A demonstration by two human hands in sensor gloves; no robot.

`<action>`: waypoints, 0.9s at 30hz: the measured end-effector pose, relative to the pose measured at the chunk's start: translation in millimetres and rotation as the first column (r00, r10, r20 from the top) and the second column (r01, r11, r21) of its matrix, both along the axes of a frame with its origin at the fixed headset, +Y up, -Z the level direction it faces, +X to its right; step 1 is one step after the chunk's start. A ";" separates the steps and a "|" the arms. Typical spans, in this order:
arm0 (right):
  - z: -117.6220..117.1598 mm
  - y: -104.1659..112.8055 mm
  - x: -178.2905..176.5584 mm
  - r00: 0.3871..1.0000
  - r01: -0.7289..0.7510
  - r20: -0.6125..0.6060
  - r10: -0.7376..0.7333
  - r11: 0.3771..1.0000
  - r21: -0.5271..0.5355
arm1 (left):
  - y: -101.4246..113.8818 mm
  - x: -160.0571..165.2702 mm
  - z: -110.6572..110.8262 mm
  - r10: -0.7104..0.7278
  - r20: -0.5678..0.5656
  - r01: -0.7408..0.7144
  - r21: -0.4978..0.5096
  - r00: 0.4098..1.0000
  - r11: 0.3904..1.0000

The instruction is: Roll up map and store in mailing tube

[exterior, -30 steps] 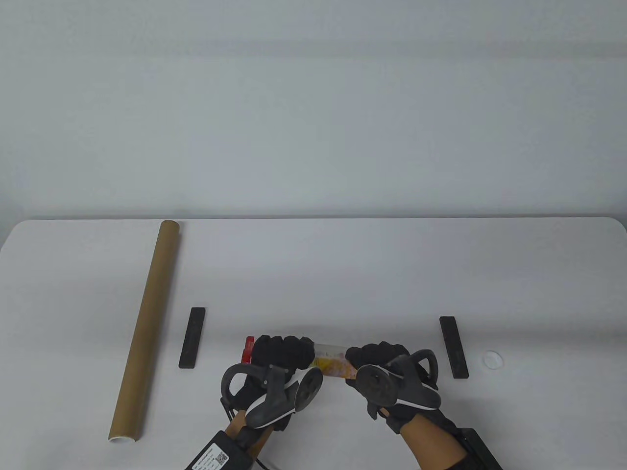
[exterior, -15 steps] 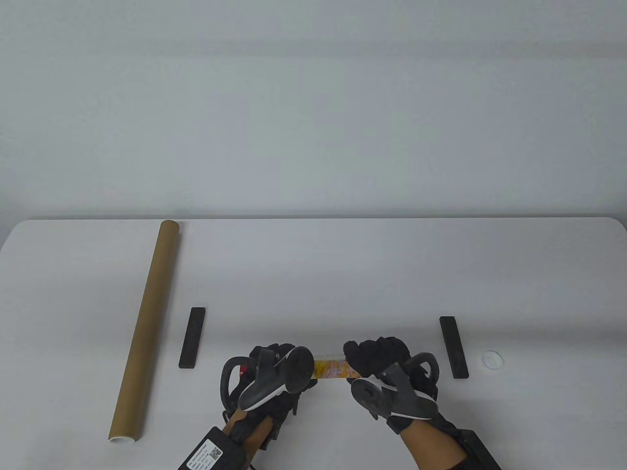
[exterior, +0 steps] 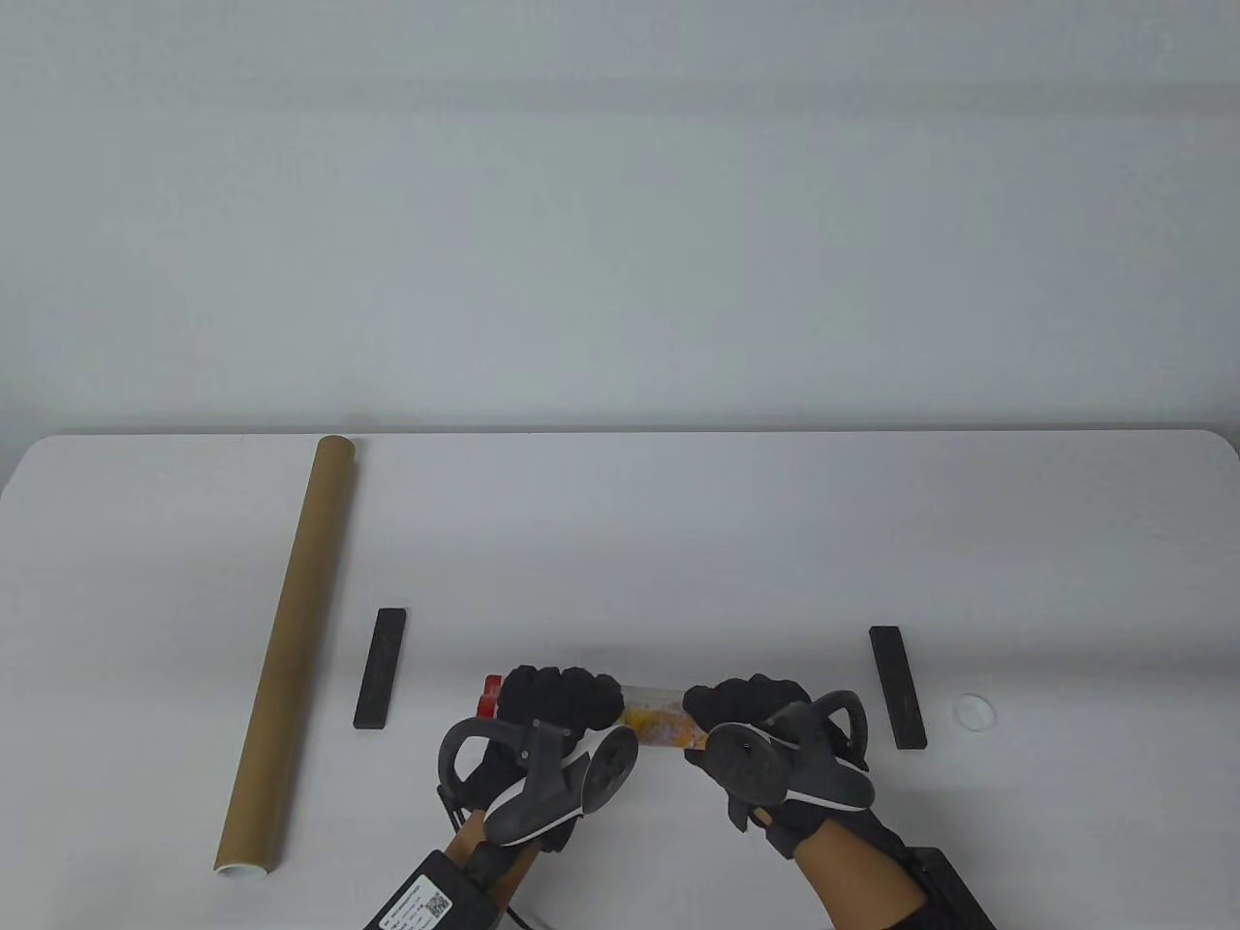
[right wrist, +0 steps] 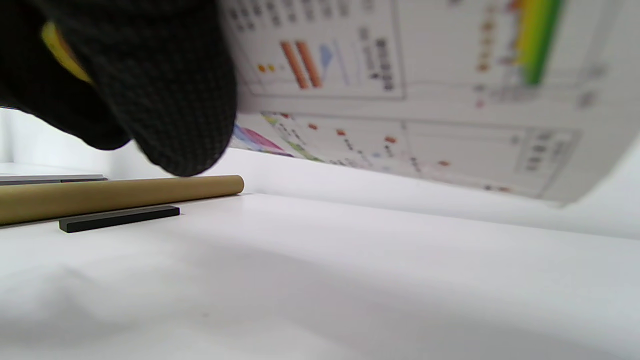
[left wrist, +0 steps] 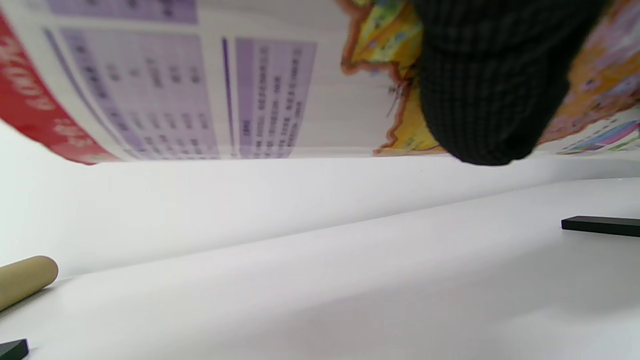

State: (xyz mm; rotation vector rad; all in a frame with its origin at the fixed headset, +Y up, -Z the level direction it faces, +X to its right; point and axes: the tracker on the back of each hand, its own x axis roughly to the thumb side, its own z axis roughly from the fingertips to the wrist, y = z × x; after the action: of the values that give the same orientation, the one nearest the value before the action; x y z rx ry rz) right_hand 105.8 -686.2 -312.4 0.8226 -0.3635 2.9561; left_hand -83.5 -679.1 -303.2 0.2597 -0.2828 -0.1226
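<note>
The rolled map lies crosswise near the table's front, held a little above the surface. My left hand grips its left part; a red edge pokes out past the fingers. My right hand grips its right part. In the left wrist view the map curves overhead with a gloved finger on it. In the right wrist view the map hangs above the table beside my fingers. The brown mailing tube lies on the left, running front to back.
Two black bar weights lie on the table, one left next to the tube and one right. A white round cap lies right of the right bar. The tube's near end shows a white rim.
Half a second ago both hands had rotated towards me with the map; now they have turned back, knuckles on top again, as one second ago. The map stays in the same place.
</note>
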 end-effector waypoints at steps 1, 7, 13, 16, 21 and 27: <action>0.4 -0.4 0.2 1.000 0.003 -0.001 -0.003 1.000 0.007 | 0.7 -0.3 -0.5 0.000 -0.002 0.000 -0.013 1.000 1.000; 7.6 3.5 -3.8 0.998 -0.069 0.010 0.069 0.989 0.131 | -1.1 -6.8 -9.3 0.088 -0.034 -0.093 -0.180 0.996 0.979; 5.5 2.9 -4.5 0.998 -0.059 0.005 0.059 0.994 0.091 | -1.1 -5.7 -7.3 0.060 -0.025 -0.063 -0.142 0.998 0.988; 4.5 3.3 -4.1 0.999 -0.045 0.002 0.045 0.997 0.063 | -0.4 -4.0 -4.1 0.026 -0.019 -0.027 -0.089 0.999 0.996; 1.7 2.5 -1.3 1.000 0.021 -0.004 -0.021 1.000 0.007 | 2.4 -1.8 1.6 -0.024 0.002 0.024 0.027 1.000 0.999; 1.4 0.5 -1.7 1.000 0.020 -0.012 -0.020 1.000 0.002 | 2.5 -3.5 -1.4 0.000 -0.002 -0.001 -0.031 1.000 1.000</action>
State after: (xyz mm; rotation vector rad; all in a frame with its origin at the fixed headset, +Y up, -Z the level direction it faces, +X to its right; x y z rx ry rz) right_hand 104.2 -685.7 -311.0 0.8308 -0.3720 2.9316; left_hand -87.0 -676.5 -304.6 0.2289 -0.2825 -0.1179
